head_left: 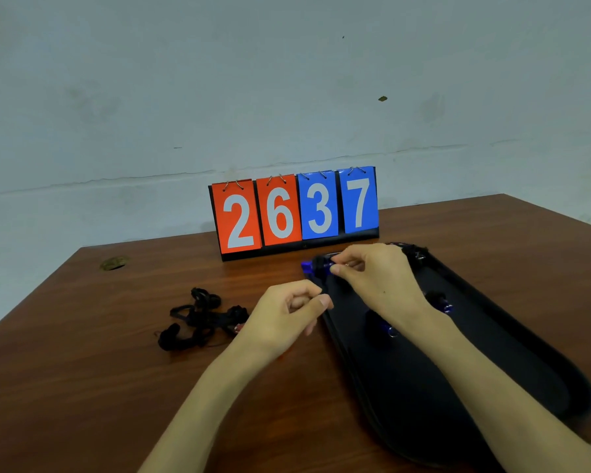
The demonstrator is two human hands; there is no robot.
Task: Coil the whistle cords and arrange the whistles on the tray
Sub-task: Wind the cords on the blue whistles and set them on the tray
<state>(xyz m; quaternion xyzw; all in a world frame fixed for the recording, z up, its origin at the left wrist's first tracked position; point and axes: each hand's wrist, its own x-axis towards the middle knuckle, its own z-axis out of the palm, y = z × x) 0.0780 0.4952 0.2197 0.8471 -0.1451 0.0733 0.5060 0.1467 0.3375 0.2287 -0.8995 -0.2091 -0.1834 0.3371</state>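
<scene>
Our right hand [372, 271] pinches a blue plastic whistle wrapped in black cord [316, 266] at the far left corner of the long black oval tray [526, 370]. Our left hand [287, 312] is loosely curled at the tray's left rim; we cannot tell whether it grips anything. Behind the right wrist, two more corded blue whistles [439, 302] lie in the tray. Left of the left hand, a tangle of black cords [198, 319] rests on the brown wooden worktop [82, 370]. Beyond both hands stands a flip scoreboard [294, 209] reading 26 37.
</scene>
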